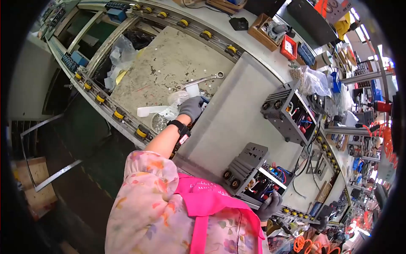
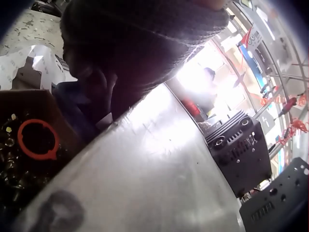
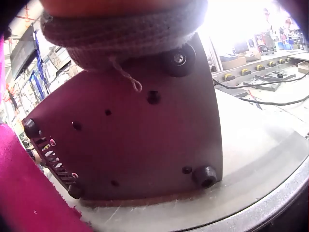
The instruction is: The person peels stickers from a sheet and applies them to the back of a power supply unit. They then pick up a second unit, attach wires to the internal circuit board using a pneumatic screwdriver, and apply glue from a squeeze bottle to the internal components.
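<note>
My gloved left hand [image 1: 191, 108] reaches down beside the small parts containers at the conveyor's near side. In the left wrist view its bent fingers [image 2: 99, 82] are at a dark blue bin [image 2: 72, 99], and what lies between the fingertips is hidden. Next to it is a brown box [image 2: 72, 140] of small metal parts with an orange ring [image 2: 38, 140] on top. My gloved right hand [image 1: 270, 206] grips the edge of an open grey metal-cased electrical unit [image 1: 247, 167] with coloured wires inside. Its panel with black rubber feet [image 3: 145, 145] faces my body.
A second open electrical unit [image 1: 289, 112] stands farther along the smooth grey board [image 1: 237, 110]. A ratchet wrench [image 1: 207, 79], a white scoop [image 1: 150, 110] and a bowl of small parts [image 1: 159, 122] lie on the worn board. Black cables [image 1: 311, 156] run behind the nearer unit.
</note>
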A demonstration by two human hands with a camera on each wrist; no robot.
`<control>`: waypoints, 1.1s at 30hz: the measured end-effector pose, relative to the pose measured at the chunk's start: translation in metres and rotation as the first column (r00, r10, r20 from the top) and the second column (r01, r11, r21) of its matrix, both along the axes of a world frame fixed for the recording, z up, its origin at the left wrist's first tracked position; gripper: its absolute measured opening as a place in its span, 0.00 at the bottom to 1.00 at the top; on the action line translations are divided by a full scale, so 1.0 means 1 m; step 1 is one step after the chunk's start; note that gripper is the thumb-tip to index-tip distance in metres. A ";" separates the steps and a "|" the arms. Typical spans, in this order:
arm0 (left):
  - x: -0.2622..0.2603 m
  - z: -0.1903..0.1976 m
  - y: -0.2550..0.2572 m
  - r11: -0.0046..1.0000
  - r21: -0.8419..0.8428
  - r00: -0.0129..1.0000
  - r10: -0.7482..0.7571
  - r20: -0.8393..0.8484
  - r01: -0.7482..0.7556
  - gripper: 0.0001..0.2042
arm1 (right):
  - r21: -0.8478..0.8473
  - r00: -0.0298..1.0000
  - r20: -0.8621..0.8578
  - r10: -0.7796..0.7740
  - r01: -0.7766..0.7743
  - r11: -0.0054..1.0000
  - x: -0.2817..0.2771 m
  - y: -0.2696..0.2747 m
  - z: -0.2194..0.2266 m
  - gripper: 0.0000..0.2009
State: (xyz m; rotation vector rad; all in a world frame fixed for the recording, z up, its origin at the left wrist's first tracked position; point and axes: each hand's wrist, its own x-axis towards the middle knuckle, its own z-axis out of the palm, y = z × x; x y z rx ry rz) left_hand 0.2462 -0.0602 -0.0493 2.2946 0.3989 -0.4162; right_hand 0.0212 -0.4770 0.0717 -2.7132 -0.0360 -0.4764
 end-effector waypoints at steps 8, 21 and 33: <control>-0.010 -0.024 0.033 0.996 0.011 0.996 0.092 0.006 -0.092 0.16 | 0.005 1.000 -0.003 0.017 -0.017 1.000 0.002 0.000 0.003 0.12; -0.026 -0.048 0.034 0.952 0.105 0.951 0.271 0.151 -0.288 0.20 | -0.010 0.997 0.076 0.023 -0.022 1.000 -0.002 -0.008 -0.005 0.12; -0.116 0.182 -0.074 0.715 -0.680 0.933 0.113 0.341 0.163 0.08 | 0.364 0.913 0.052 0.404 -0.394 0.844 0.065 0.051 0.147 0.19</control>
